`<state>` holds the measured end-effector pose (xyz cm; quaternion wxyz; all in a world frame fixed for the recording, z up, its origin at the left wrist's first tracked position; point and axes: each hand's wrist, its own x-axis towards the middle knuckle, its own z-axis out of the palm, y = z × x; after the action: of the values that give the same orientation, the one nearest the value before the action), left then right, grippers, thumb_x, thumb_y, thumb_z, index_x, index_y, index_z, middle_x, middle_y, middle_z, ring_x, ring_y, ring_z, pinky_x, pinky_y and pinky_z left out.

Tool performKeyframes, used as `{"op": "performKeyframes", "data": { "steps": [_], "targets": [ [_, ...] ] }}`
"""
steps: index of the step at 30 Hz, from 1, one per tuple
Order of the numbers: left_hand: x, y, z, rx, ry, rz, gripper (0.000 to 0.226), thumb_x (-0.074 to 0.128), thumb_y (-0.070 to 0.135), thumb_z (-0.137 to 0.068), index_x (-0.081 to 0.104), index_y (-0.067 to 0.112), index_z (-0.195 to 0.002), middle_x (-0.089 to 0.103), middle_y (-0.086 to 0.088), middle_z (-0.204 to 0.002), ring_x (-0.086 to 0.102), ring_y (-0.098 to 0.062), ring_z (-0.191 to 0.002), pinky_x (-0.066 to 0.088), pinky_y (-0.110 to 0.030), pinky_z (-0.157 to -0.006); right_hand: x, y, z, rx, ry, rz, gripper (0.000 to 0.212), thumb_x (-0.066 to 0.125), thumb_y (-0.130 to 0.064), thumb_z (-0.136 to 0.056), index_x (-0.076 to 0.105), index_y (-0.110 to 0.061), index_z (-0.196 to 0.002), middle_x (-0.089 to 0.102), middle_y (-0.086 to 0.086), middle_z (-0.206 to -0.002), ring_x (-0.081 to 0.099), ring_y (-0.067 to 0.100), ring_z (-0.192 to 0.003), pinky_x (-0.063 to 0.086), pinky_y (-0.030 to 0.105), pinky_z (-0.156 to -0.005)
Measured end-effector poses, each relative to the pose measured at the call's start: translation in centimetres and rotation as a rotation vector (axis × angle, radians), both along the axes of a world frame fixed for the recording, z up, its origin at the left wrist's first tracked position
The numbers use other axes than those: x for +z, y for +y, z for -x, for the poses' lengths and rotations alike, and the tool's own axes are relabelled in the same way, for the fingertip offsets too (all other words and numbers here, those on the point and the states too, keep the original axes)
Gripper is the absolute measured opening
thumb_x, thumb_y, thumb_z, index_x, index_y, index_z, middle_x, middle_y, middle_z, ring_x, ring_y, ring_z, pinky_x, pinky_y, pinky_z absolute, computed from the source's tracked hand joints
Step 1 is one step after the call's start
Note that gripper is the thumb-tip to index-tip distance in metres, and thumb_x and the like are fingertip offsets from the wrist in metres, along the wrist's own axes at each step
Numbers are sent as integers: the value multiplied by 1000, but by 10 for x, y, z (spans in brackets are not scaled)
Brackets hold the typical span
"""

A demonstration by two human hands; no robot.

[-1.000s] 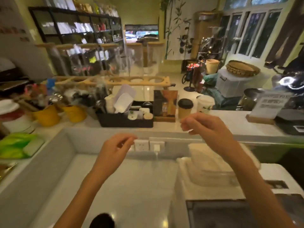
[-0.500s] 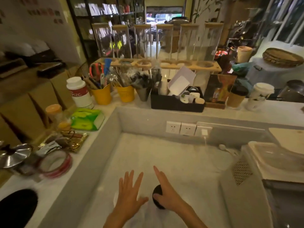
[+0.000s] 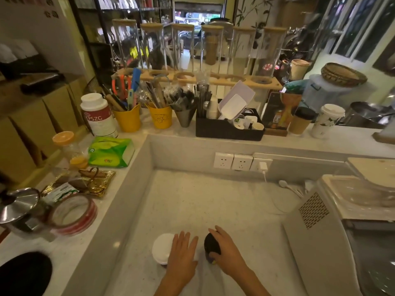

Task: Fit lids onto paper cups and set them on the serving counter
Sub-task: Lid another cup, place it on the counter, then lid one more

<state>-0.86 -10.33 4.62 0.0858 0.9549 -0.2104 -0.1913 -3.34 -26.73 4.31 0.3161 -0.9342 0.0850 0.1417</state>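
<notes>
Café shelving and a row of tall glass canisters [image 3: 210, 45] fill the background beyond the raised serving counter [image 3: 342, 137], which wraps around the lower speckled work surface [image 3: 203, 199] in front of me. On my right I see a grey machine [image 3: 333, 242] with a vented panel. Along the serving counter sit a black organiser tray [image 3: 228, 130], two yellow buckets [image 3: 127, 118] of utensils, a white canister [image 3: 98, 115] with a red label, and a green tissue pack [image 3: 111, 151]. Farther right on that counter stand two finished cups: a brown paper cup with black lid [image 3: 301, 120] and, just beside it, a white lidded cup [image 3: 326, 120].

Low on the work surface, near the bottom of my view, my left hand [image 3: 181, 255] lies flat with fingers spread, holding nothing, partly over a white lid [image 3: 162, 248] that sits on something I can only glimpse beneath it. My right hand [image 3: 226, 255] is curled over a black lid [image 3: 211, 244], fingers wrapped down its far edge; the lid tilts, and whatever is under it is mostly hidden.
</notes>
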Motion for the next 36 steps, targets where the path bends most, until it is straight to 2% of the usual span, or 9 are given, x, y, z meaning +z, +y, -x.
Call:
{"op": "performKeyframes", "data": {
  "steps": [6, 13, 18, 21, 25, 28, 30, 33, 36],
  "targets": [
    [-19, 12, -4, -25, -88, 7, 58, 46, 19, -103, 21, 23, -155, 6, -5, -167, -1, -27, -154, -7, -44, -124, -6, 1, 3, 111, -73, 382, 64, 61, -46, -86, 35, -35, -143, 35, -11, -153, 24, 22, -144, 26, 45, -107],
    [-30, 13, 4, -25, -67, 11, 55, 46, 26, -102, 26, 27, -153, 14, -2, -166, 5, -26, -154, -5, -46, -125, -10, -6, 6, 106, -28, 148, 73, 73, -30, -84, 32, -29, -145, 27, -5, -155, 27, 30, -139, 35, 43, -112],
    [-25, 10, 5, -28, -121, -6, 54, 48, 18, -101, 29, 22, -152, 27, -2, -162, 11, -26, -153, -4, -45, -125, -18, -13, 7, 66, -25, 108, 77, 74, -35, -81, 32, -35, -144, 22, 0, -157, 23, 31, -141, 31, 44, -113],
    [-20, -3, 5, -91, -122, -16, 60, 48, 14, -102, 20, 13, -155, 21, -6, -164, 9, -28, -154, -4, -44, -126, -21, -18, 7, 65, -55, 75, 79, 76, -39, -77, 34, -34, -145, 28, 2, -154, 28, 29, -138, 32, 43, -113],
    [-21, -27, 13, -12, 168, 306, 72, 48, 17, -102, 2, 12, -157, 10, -6, -167, 7, -27, -154, 4, -39, -126, -26, -24, 7, 50, -98, 34, 82, 77, -41, -74, 37, -29, -145, 36, 1, -149, 38, 27, -131, 36, 38, -110],
    [-18, -41, 16, 160, 389, 660, 78, 54, 11, -100, 2, 15, -157, 15, -3, -165, 22, -19, -150, 20, -24, -120, -22, -27, 4, -57, -70, -149, 80, 78, -33, -74, 38, -30, -144, 36, 2, -147, 44, 21, -124, 44, 34, -104],
    [-16, -48, 18, 220, 411, 735, 79, 58, 8, -98, 5, 13, -157, 19, -5, -164, 28, -16, -147, 25, -16, -113, -18, -30, 4, -125, -66, -253, 79, 79, -30, -75, 40, -27, -143, 37, 3, -143, 46, 17, -121, 46, 25, -98],
    [-3, -62, 14, 281, 393, 831, 80, 63, 17, -96, 11, 16, -156, 27, -6, -162, 34, -15, -143, 32, -26, -116, -1, -40, 4, -216, -86, -347, 76, 80, -38, -73, 45, -28, -140, 47, 0, -136, 50, 13, -121, 41, 14, -91],
    [23, -79, 3, 326, 453, 996, 92, 71, 14, -90, 8, 23, -157, 33, -3, -158, 42, -18, -141, 41, -40, -115, 44, -64, 2, -216, -160, -467, 53, 76, -48, -76, 52, -48, -123, 57, -12, -125, 57, -5, -109, 45, 7, -83]
  ]
}}
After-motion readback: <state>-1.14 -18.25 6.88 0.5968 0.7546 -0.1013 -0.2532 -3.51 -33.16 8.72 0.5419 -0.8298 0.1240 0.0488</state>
